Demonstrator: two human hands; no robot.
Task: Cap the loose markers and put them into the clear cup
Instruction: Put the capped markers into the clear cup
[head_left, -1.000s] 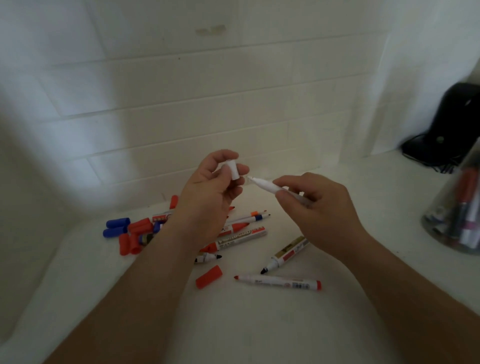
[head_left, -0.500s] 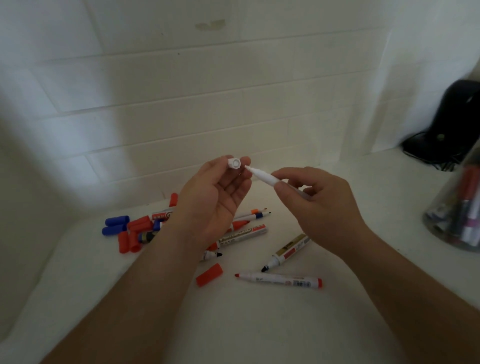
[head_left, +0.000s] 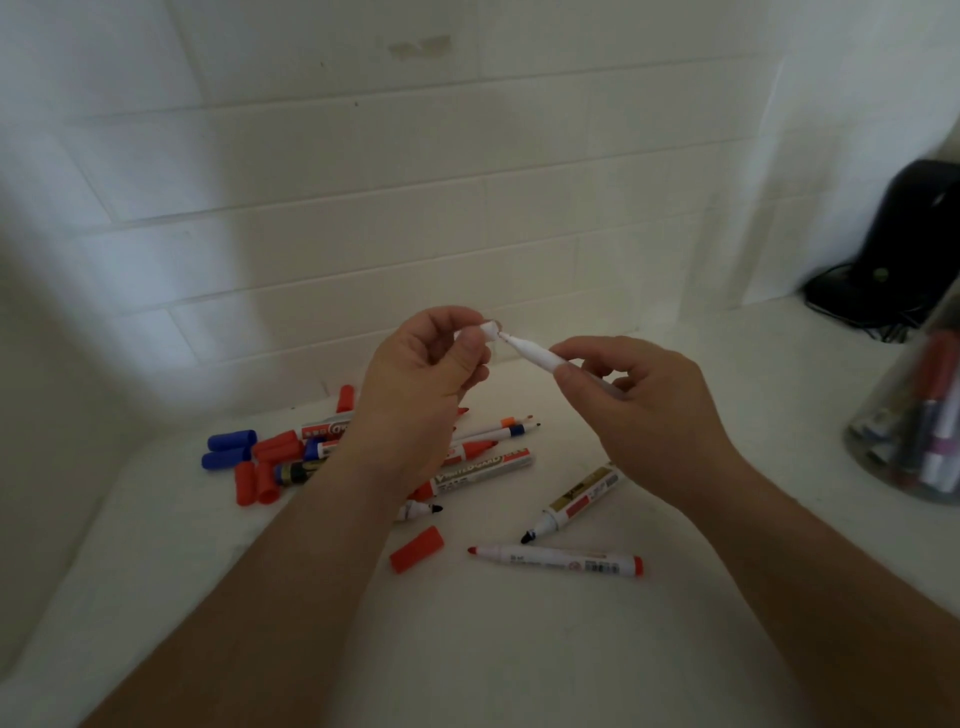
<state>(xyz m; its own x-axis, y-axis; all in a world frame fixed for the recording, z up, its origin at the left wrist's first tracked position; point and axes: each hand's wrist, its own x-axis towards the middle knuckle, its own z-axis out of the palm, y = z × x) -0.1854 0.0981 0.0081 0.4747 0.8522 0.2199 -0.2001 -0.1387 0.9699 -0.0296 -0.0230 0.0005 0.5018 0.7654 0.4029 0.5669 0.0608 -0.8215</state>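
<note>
My left hand (head_left: 423, 382) pinches a small white cap (head_left: 490, 330) between thumb and fingers, held up above the table. My right hand (head_left: 647, 410) grips a thin white marker (head_left: 535, 354), its tip pointing left and almost touching the cap's mouth. Below them on the white table lie several uncapped markers: a red-tipped one (head_left: 556, 558), a gold-labelled black-tipped one (head_left: 576, 499), and a grey whiteboard marker (head_left: 483, 467). A loose red cap (head_left: 416, 548) lies in front. The clear cup (head_left: 914, 441) stands at the right edge with markers inside.
Loose blue caps (head_left: 231, 449) and red caps (head_left: 260, 475) are piled at the left. A black object with cables (head_left: 904, 260) sits at the back right corner. A white tiled wall (head_left: 415, 208) rises behind the table.
Both hands rose slightly. The left hand turned the white cap so its opening faces the marker, and the marker tip came up close to it.
</note>
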